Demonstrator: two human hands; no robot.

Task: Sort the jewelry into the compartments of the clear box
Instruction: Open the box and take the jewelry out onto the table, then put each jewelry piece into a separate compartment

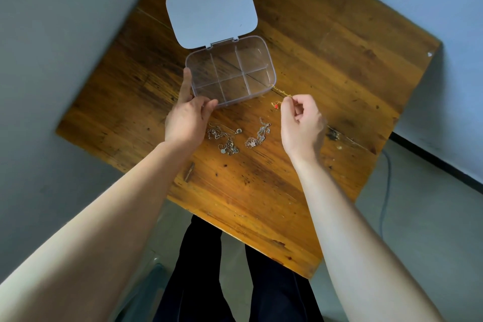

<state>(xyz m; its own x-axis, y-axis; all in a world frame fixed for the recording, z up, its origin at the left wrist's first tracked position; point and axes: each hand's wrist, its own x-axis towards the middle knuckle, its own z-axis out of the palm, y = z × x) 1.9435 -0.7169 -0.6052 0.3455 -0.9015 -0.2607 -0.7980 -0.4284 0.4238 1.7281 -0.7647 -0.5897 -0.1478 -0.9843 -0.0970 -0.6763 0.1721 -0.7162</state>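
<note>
A clear box (272, 70) with several empty compartments lies open on the wooden table, its white lid (211, 10) folded back. My left hand (187, 117) grips the box's near-left corner, index finger along the left wall. My right hand (300, 123) pinches a gold chain (279, 91) with a red charm (274, 105); the chain hangs just right of the box's near-right corner. Two tangles of silver jewelry (226, 138) and a silver bracelet (257, 136) lie on the table between my hands.
The wooden table (326, 60) is small, with edges close on all sides. Grey floor and walls surround it. A cable (386, 191) runs along the floor at right. My dark-trousered legs (235, 282) are below the near edge.
</note>
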